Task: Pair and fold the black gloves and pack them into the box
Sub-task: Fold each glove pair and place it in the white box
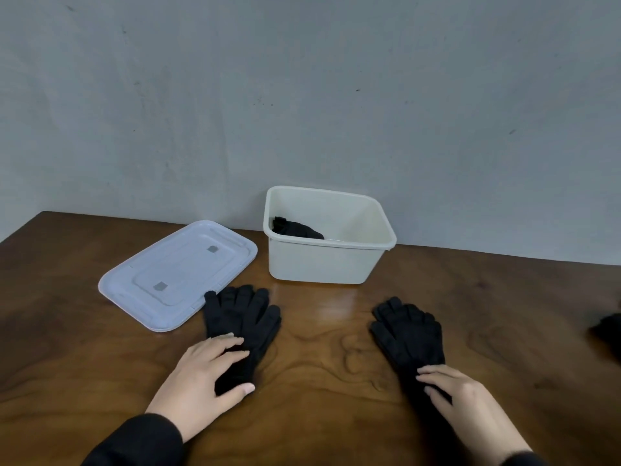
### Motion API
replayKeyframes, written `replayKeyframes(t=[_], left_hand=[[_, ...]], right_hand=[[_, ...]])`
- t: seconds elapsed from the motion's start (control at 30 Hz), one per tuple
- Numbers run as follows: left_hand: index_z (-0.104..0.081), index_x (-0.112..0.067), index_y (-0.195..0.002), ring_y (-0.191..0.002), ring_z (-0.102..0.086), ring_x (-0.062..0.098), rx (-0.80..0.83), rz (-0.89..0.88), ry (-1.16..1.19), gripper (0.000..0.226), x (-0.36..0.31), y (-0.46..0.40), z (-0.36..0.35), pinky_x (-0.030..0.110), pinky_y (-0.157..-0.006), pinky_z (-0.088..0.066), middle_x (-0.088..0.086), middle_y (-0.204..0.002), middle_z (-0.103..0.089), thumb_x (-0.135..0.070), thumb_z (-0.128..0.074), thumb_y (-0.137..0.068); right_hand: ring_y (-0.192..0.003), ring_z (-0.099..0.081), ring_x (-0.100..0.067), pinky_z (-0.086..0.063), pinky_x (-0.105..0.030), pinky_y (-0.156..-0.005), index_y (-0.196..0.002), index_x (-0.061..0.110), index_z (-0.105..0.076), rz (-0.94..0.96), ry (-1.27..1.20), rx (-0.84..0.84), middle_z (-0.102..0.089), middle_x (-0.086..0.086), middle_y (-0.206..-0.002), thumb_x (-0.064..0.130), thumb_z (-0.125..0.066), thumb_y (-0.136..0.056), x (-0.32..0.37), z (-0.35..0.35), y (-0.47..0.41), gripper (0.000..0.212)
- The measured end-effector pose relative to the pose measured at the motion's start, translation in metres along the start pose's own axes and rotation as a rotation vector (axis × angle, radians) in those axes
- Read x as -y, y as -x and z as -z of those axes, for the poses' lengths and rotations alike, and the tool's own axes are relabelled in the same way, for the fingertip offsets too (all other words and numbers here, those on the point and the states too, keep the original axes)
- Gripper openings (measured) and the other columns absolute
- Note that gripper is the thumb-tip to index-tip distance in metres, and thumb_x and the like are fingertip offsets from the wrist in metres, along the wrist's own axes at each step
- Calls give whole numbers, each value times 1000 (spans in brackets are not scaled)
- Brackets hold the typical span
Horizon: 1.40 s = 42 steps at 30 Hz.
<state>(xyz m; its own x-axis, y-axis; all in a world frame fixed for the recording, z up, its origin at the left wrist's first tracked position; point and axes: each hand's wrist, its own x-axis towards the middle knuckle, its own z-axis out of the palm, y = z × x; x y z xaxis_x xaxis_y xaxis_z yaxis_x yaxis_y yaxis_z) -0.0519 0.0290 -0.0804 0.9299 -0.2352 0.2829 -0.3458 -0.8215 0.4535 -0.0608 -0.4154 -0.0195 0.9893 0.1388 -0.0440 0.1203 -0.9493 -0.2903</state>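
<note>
The wooden table [319, 364] is seen running to a grey wall, with the open white box [322, 260] set at 12 o'clock and its lid [174, 277] laid flat at about 10 o'clock. One dark folded bundle [295, 228] is already lodged in the box's left end, so part of the packing can be judged done.

Two black gloves are spread flat, well apart — the left glove [242, 317] at 11 o'clock, the right glove [406, 331] at 1 o'clock. Both long axes are run cuff-near, fingertips-far, each tilted slightly.

The left hand [205, 375] is laid on the left glove's cuff, fingers relaxed and slightly apart, thumb at the cuff edge. The right hand [460, 398] is rested on the right glove's cuff, fingers loosely together; a true pinch cannot be told.

Each glove is nearest its own hand — pairing would call for one to be slid sideways onto the other.

A further dark item [608, 334] is cut off at 3 o'clock.
</note>
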Motion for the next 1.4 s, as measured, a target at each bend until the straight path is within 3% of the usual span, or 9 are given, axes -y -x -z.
replayKeyframes(t=[0.13,0.43,0.63,0.8,0.93,1.1,1.2,1.3,1.4], left_hand=[[-56,-38,-133,-139,-19,-9,3,-24,-15,61,2,3,-1,14,-115,-8,-27,-144,-40,-74,-30,-90],[-58,-38,-132,-138,-21,-12,-20,-4,-12,65,3,3,-1,10,-113,-9,-28,-144,-41,-71,-18,-93],[-58,-36,-131,-137,-21,-13,-27,5,-12,67,4,2,-2,10,-113,-8,-27,-143,-42,-71,-16,-93],[-59,-35,-131,-136,-22,-14,-47,2,-9,68,3,3,-2,9,-112,-8,-26,-143,-43,-70,-14,-93],[-64,-30,-125,-135,-25,-13,-98,-2,-1,53,2,3,-1,9,-111,-14,-22,-140,-48,-57,-29,-97],[-68,-28,-120,-131,-32,-10,-138,-24,-11,53,1,4,-1,14,-110,-22,-18,-133,-56,-57,-29,-98],[-68,-28,-120,-129,-33,-10,-145,-19,-20,52,0,4,0,9,-109,-18,-18,-132,-57,-55,-30,-98],[-68,-29,-120,-127,-35,-9,-148,-15,-25,53,0,4,0,9,-109,-19,-18,-131,-57,-57,-28,-99],[-68,-29,-120,-128,-37,-7,-143,-15,-31,52,1,4,0,12,-109,-21,-18,-132,-57,-56,-28,-99]], right_hand=[[-106,-50,18,-29,6,-87,-111,37,-72,16,3,52,-56,33,-118,23,-61,-97,8,13,-3,22],[-110,-55,6,-39,-5,-88,-101,44,-63,12,98,156,-47,34,-120,28,-70,-91,7,16,-5,20],[-98,-60,3,-48,-14,-84,-92,49,-57,2,58,22,-60,25,-105,25,-67,-93,17,22,-3,26],[-88,-64,-11,-56,-33,-74,-99,36,-59,-115,-200,-435,-64,13,-95,16,-61,-93,58,68,1,21],[-59,-68,-13,-55,-33,-56,-91,31,-63,-99,-420,-346,-71,10,-85,16,-60,-96,102,120,-9,15],[-61,-73,-15,-51,-30,-61,-89,21,-67,-118,-489,-66,-76,8,-88,13,-62,-95,136,123,-43,11],[-69,-72,-9,-55,-30,-67,-89,27,-66,-47,-590,-235,-74,8,-90,15,-64,-94,151,110,-59,13],[-85,-66,6,-47,-8,-68,-96,31,-63,75,-576,-405,-70,15,-91,16,-62,-95,165,91,-54,15],[-79,-63,10,-43,-3,-66,-105,34,-61,134,-469,-319,-69,16,-96,18,-61,-95,166,45,-34,19]])
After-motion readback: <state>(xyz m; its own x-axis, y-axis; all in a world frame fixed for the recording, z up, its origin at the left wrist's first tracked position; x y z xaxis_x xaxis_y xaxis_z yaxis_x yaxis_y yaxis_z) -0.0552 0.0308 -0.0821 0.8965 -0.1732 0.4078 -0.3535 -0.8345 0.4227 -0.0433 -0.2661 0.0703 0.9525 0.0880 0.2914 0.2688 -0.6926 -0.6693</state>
